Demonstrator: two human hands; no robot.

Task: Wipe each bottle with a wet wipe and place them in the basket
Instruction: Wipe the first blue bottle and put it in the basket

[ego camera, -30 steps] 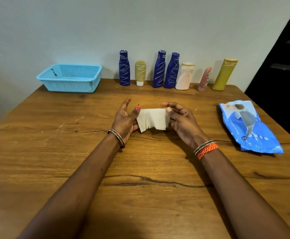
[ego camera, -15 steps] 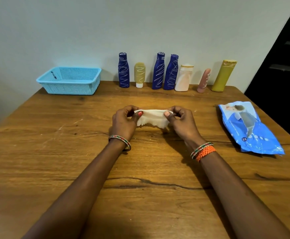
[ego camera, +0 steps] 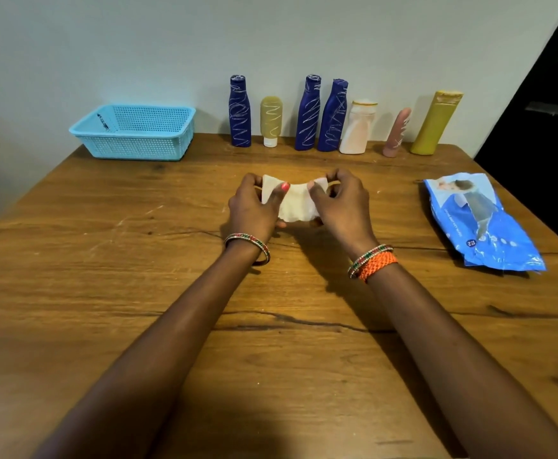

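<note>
Pale grey wall backs a brown wooden table (ego camera: 105, 293) with a dark crack running across its grain, where I hold a white wet wipe (ego camera: 296, 202) above the middle of the surface. My left hand (ego camera: 254, 207) pinches the wipe's left edge between thumb and curled fingers; my right hand (ego camera: 342, 207) pinches the right edge the same way, so the sheet sags between them. Beaded bangles circle both wrists, with an orange woven band on the right.

Along the far edge, against the wall, stand seven bottles in a row: a dark blue bottle (ego camera: 239, 111), a short mustard tube (ego camera: 271, 120) on its white cap, two more dark blue bottles (ego camera: 308, 112) (ego camera: 333, 115) just beside each other, a white and peach bottle (ego camera: 359, 127), a slim pink tube (ego camera: 397, 134) and a tall olive-yellow bottle (ego camera: 435, 122). Left of them sits a light blue perforated plastic basket (ego camera: 132, 145). At the table's right lies a blue foil pack of wipes (ego camera: 489, 226).
</note>
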